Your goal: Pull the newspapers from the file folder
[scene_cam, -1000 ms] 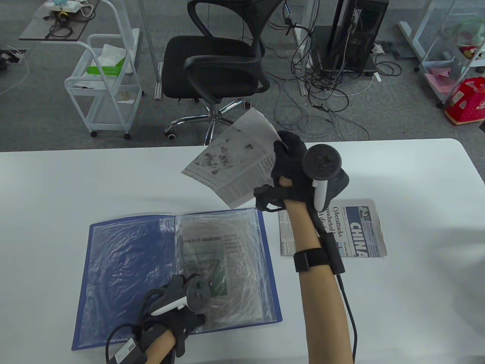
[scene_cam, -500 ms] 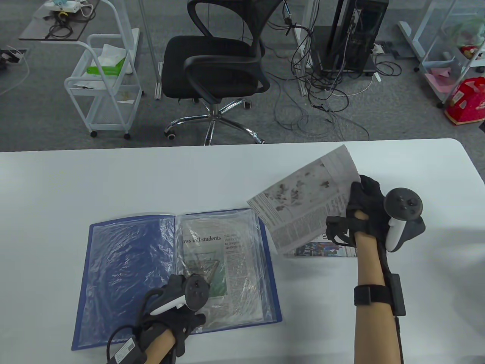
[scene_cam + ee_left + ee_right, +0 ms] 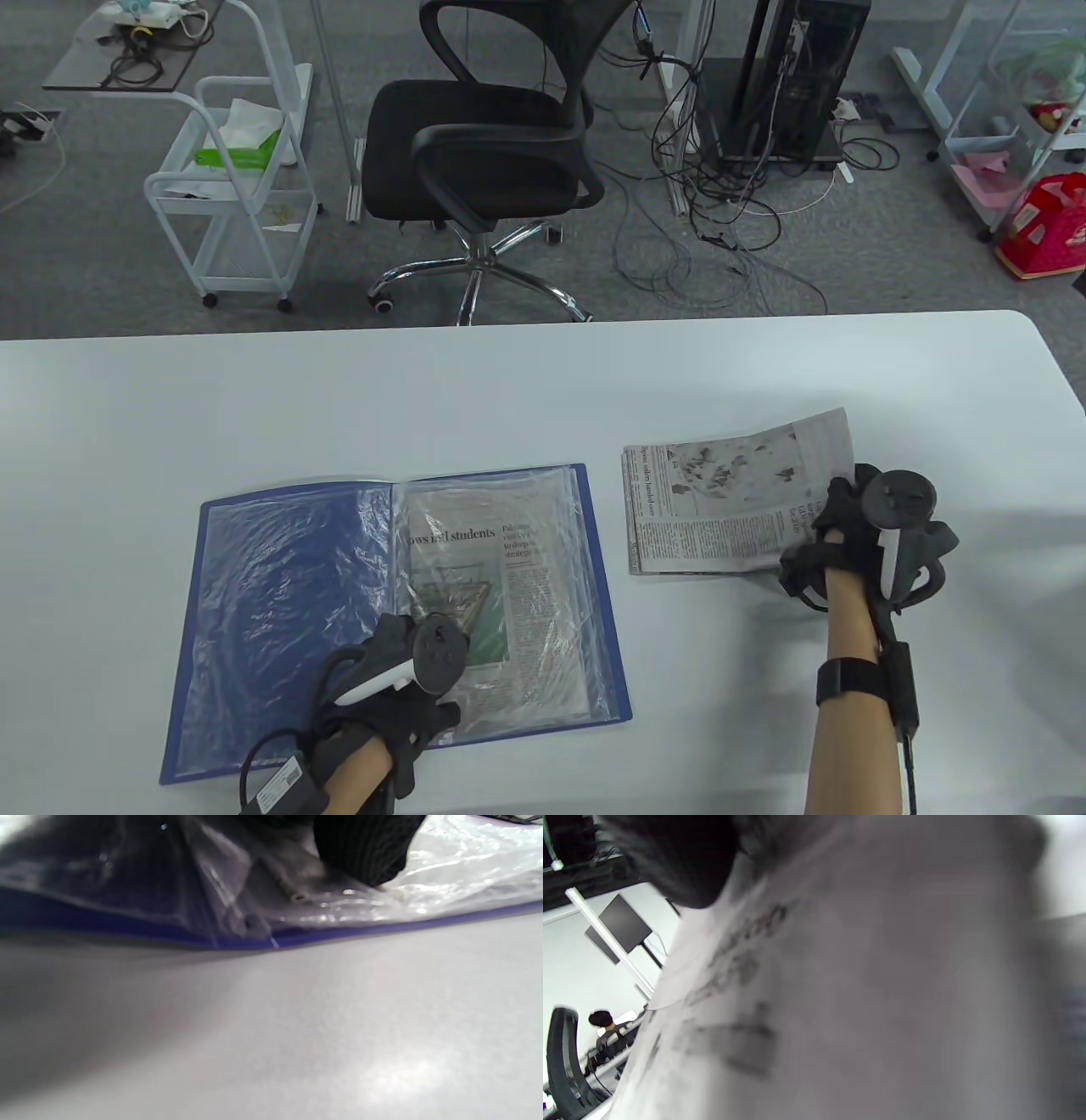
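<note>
The pulled newspaper [image 3: 730,501] lies just right of the blue file folder [image 3: 280,586], its left part flat on the white table [image 3: 254,399], its right corner lifted where the right hand [image 3: 857,535] grips that edge. This looks like the set-down step; whether another paper sits underneath I cannot tell. Inside the folder's right-hand sleeve, another newspaper [image 3: 475,586] waits under crinkled plastic, and the left hand [image 3: 407,679] rests on the folder's near edge, pinning it down. Next move, by my read: let go, reach back to the folder and find the sleeve's opening. The left wrist view adds one gloved fingertip [image 3: 365,853] pressing the plastic; the right wrist view shows only blurred print [image 3: 746,984] up close.
</note>
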Demonstrator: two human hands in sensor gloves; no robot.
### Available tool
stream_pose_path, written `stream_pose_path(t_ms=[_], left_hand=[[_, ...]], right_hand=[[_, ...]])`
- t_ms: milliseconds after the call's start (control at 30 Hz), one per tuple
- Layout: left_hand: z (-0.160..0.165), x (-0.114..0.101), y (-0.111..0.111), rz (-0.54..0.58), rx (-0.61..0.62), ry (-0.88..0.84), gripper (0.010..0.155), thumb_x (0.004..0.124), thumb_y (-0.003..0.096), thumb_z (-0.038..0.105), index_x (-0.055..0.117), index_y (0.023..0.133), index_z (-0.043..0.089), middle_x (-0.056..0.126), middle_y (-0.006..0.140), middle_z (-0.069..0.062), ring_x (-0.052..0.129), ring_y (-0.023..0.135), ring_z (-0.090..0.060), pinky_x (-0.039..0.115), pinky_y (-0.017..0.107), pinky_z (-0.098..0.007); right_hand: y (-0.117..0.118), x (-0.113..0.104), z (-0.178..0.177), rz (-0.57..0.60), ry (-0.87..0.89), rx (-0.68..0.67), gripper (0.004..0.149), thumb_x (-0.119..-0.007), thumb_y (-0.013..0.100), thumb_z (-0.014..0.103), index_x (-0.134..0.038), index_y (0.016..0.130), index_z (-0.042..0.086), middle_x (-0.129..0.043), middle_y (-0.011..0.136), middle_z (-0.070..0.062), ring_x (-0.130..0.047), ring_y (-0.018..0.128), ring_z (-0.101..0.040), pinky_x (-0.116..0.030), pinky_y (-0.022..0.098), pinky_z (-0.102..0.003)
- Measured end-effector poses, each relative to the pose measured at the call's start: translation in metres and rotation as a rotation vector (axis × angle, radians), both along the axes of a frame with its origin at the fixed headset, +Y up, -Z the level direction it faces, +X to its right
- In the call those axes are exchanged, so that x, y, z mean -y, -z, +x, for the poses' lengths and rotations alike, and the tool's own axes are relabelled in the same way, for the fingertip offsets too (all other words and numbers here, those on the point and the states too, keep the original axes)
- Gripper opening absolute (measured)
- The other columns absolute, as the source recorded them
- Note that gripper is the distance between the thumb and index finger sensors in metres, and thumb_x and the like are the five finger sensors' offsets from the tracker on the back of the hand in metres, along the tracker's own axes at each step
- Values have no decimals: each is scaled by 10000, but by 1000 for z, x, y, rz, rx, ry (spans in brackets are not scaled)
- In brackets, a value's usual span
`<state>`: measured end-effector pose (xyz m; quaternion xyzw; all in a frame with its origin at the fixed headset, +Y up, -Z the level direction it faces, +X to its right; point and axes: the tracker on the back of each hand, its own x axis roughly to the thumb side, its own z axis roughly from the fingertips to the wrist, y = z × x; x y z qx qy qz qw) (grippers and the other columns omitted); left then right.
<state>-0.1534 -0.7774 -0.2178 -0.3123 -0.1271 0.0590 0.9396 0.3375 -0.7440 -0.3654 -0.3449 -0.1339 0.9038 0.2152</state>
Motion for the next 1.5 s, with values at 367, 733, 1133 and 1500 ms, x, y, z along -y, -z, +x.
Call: stream_pose_path(t_ms=[367,733,1133,1500], left_hand=[[0,0,1,-10,-9,-9,742,734,485,412,319,1081,262,146,1133,-40,187,1018,-468,297,689,-624],[-5,3,7,-19,-22,-57,736,737,488,401,321,1082,274,139,1135,-19,152,1019,-445,255,686,-613],[-4,2,8,-9,-5,-42,737,737,488,403,327,1085,267,152,1140,-28,174,1023,-457,275,688,-619],[14,-51,18,289,-83,-229,781,721,490,458,334,1128,230,325,1216,-153,421,1062,-569,456,692,-678]], right_hand=[[-1,-67,-55,45,-180,-267,650,-719,390,555,-581,989,345,-672,1071,-8,-727,984,-377,-610,683,-619],[-48,-114,-147,145,-369,-583,566,-710,394,548,-678,940,401,-718,1063,26,-755,992,-342,-604,704,-613],[-74,-41,-183,51,-449,-697,542,-720,398,521,-719,921,378,-731,1053,-16,-751,972,-385,-587,678,-646],[-73,-38,-182,39,-427,-701,543,-721,396,519,-726,918,369,-740,1044,-27,-758,964,-390,-590,672,-647]])
